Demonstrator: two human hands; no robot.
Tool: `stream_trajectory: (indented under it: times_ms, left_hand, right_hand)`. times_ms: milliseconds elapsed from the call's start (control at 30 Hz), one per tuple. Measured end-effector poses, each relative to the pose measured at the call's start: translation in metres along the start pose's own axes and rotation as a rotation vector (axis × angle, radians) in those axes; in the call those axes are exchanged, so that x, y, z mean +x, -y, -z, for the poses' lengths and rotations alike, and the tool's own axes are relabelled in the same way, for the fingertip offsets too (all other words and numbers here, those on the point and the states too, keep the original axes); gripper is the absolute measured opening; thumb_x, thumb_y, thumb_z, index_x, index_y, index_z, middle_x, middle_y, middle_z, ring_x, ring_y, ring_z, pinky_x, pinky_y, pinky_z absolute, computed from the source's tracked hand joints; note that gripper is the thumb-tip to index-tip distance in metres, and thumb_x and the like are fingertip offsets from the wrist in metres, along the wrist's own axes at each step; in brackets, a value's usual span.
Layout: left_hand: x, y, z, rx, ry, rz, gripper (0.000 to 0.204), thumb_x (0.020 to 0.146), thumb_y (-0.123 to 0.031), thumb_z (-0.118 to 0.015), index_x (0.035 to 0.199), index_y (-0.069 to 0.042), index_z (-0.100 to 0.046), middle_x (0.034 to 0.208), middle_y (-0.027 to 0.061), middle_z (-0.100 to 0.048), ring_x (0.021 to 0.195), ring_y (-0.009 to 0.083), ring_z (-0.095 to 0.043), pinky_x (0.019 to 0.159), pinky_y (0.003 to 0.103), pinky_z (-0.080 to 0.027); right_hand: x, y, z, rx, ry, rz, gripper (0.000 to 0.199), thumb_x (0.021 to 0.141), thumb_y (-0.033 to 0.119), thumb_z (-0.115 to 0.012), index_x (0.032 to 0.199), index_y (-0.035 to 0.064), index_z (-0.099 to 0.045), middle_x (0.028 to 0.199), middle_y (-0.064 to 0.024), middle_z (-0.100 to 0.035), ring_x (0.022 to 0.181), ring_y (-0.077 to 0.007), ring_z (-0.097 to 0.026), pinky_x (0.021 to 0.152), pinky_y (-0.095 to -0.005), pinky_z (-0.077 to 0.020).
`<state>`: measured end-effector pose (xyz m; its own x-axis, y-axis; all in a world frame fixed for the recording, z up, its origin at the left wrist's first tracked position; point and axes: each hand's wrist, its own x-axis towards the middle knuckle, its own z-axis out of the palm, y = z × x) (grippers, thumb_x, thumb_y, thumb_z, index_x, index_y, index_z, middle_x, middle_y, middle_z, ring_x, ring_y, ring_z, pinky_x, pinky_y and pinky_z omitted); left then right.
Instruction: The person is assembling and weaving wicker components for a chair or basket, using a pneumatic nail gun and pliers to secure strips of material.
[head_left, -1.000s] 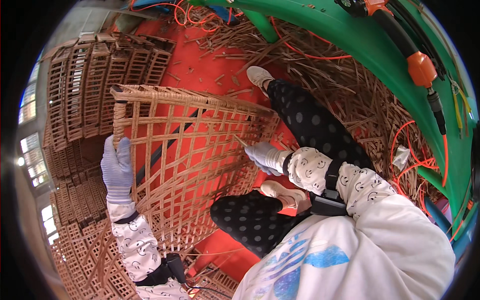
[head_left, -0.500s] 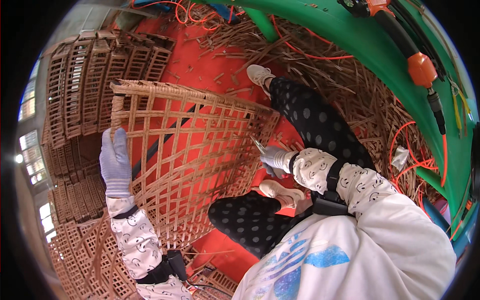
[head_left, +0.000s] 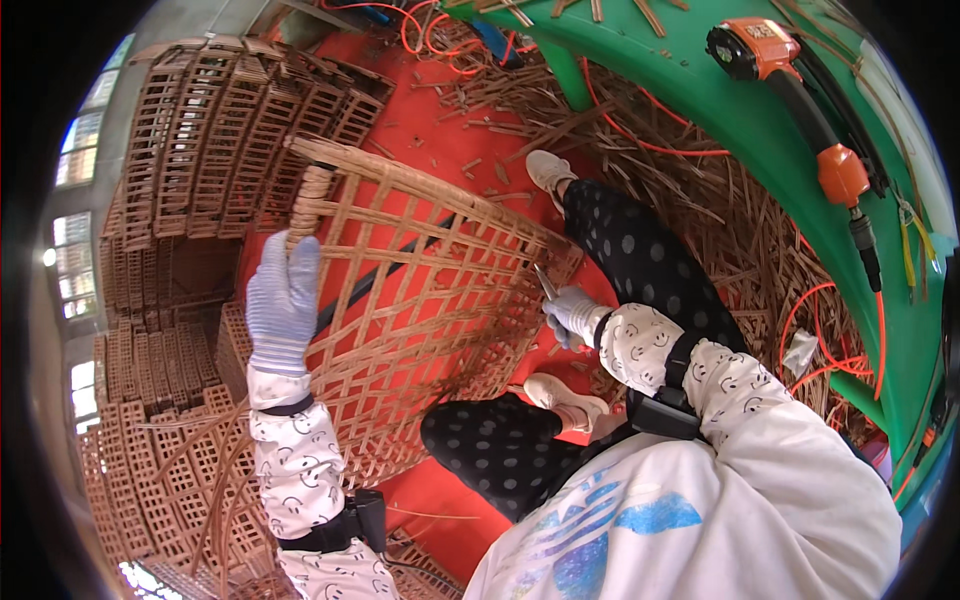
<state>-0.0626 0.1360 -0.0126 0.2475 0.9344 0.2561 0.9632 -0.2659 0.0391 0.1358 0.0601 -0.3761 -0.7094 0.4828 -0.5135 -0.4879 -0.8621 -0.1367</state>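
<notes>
A woven rattan panel (head_left: 400,262) with an open lattice and a wrapped edge stands tilted between my arms, above the red floor. My left hand (head_left: 283,305), in a pale grey-blue glove, is closed on the panel's left edge just below its upper corner. In my gloved right hand (head_left: 573,312) is a small metal tool with slim pointed jaws, which looks like snips (head_left: 545,283). Its tip is at the panel's right side; whether it touches the weave I cannot tell. The handles are mostly covered by my fingers.
Stacks of brown lattice panels (head_left: 200,150) rise at the left. On the green table (head_left: 690,95) at the right lies an orange and black air tool (head_left: 790,110) with an orange hose (head_left: 880,345). Cut rattan strips (head_left: 690,190) litter the floor below. My legs flank the panel's right side.
The view has shifted, so the stacks sit further right. The panel's upper left corner has tilted rightward with my left hand. The snips' jaws, apart before, now look closer together.
</notes>
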Motion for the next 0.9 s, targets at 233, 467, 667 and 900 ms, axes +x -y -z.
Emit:
stream_trajectory:
  times_ms: [233,467,667,900]
  left_hand:
    - [-0.005,-0.008,0.008,-0.054,0.037,0.040,0.029,0.089,-0.031,-0.049,0.101,-0.004,-0.052,0.069,0.0206,-0.057,0.067,0.0368,-0.058,0.053,0.041,-0.042]
    - [-0.006,-0.015,0.010,-0.089,0.034,0.034,0.027,0.090,-0.029,-0.047,0.100,-0.004,-0.052,0.070,0.0200,-0.058,0.067,0.0362,-0.058,0.053,0.040,-0.043]
    - [-0.022,-0.025,0.016,-0.038,0.064,0.048,0.032,0.090,-0.034,-0.044,0.102,-0.006,-0.052,0.071,0.0207,-0.058,0.066,0.0371,-0.058,0.054,0.044,-0.044]
    - [-0.074,-0.054,0.026,-0.086,0.068,-0.084,0.033,0.086,-0.029,-0.052,0.105,-0.002,-0.050,0.070,0.0166,-0.058,0.061,0.0343,-0.059,0.052,0.039,-0.047]
  right_hand:
    - [0.000,0.007,-0.019,-0.696,-0.164,-0.308,0.014,0.082,0.017,-0.054,0.078,0.0048,-0.049,0.055,-0.0107,-0.053,0.033,-0.0252,-0.049,0.029,-0.0408,-0.0389]
    - [-0.005,0.007,-0.027,-0.537,-0.294,-0.096,0.012,0.082,0.017,-0.053,0.078,0.0070,-0.046,0.056,-0.0091,-0.055,0.034,-0.0252,-0.050,0.029,-0.0406,-0.0407]
    - [-0.086,0.028,-0.078,-0.804,-0.161,-0.192,0.016,0.084,0.018,-0.052,0.080,0.0029,-0.050,0.056,-0.0072,-0.052,0.036,-0.0187,-0.051,0.030,-0.0336,-0.0392]
    - [-0.260,0.112,-0.137,-1.331,-0.467,0.812,0.015,0.088,0.017,-0.050,0.094,0.0053,-0.057,0.064,-0.0056,-0.055,0.047,-0.0125,-0.054,0.046,-0.0259,-0.0441]
